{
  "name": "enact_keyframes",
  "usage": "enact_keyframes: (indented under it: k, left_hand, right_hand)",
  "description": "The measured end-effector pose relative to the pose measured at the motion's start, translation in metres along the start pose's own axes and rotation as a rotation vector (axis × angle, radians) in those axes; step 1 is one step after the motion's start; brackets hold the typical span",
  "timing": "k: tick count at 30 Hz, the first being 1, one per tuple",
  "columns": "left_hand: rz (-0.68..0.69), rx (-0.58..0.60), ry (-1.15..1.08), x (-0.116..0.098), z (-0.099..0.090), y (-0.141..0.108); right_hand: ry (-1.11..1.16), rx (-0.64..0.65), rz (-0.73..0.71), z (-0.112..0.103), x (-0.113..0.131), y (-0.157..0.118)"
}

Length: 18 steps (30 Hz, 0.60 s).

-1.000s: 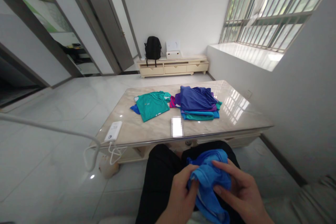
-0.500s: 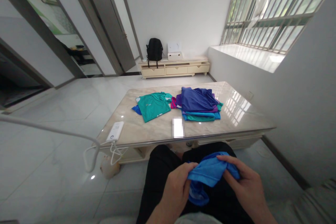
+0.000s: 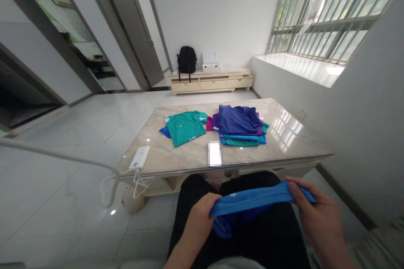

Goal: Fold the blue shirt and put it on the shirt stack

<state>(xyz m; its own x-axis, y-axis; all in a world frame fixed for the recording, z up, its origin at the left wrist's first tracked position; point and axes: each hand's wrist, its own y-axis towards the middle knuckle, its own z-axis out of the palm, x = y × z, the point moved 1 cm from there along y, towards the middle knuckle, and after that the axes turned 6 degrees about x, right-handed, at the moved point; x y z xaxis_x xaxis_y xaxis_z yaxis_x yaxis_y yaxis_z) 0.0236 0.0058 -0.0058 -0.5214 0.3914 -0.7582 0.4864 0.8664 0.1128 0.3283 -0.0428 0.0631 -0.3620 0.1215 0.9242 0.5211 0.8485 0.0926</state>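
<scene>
A blue garment (image 3: 255, 200) is stretched in a band above my lap, its darker folds hanging below. My left hand (image 3: 202, 214) is closed on the band's left end. At the other end, my right hand (image 3: 318, 210) pinches the cloth between thumb and fingers. The garment's exact kind cannot be made out. On the table beyond lie a folded green shirt (image 3: 186, 128), with some blue cloth under its left side, and a stack of folded clothes topped by a dark blue garment (image 3: 238, 119).
The marble-topped table (image 3: 176, 162) stands just past my knees. A white power bank (image 3: 139, 157) with cables lies at its left front, and a blurred white rectangle (image 3: 215, 153) near the front edge. Farther back, a black backpack (image 3: 187, 59) rests on a low cabinet (image 3: 214, 84). A person sits beyond the left doorway.
My hands have moved apart, drawing the bunched blue garment out into a long band. My right hand has shifted right, my left slightly left. A person has come into sight through the doorway.
</scene>
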Motion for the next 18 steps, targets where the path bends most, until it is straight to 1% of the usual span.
enact_keyframes:
  k: [4,6,12,14,18]
  left_hand:
    - [-0.077,-0.055,0.042,0.015,-0.008,-0.001]
    - [-0.122,-0.079,0.082,0.023,-0.013,-0.001]
    - [-0.266,-0.105,0.191,0.038,-0.035,-0.002]
    - [-0.287,-0.099,0.210,0.042,-0.042,-0.004]
    - [-0.297,-0.130,0.220,0.053,-0.056,-0.009]
  right_hand:
    - [0.278,-0.026,0.091,-0.007,-0.006,0.010]
    - [0.335,-0.025,0.085,-0.009,-0.007,0.014]
    - [0.219,0.067,-0.010,-0.018,-0.007,0.016]
    - [0.158,0.039,-0.031,-0.024,-0.008,0.019]
    - [-0.017,-0.083,-0.020,-0.037,-0.011,0.026]
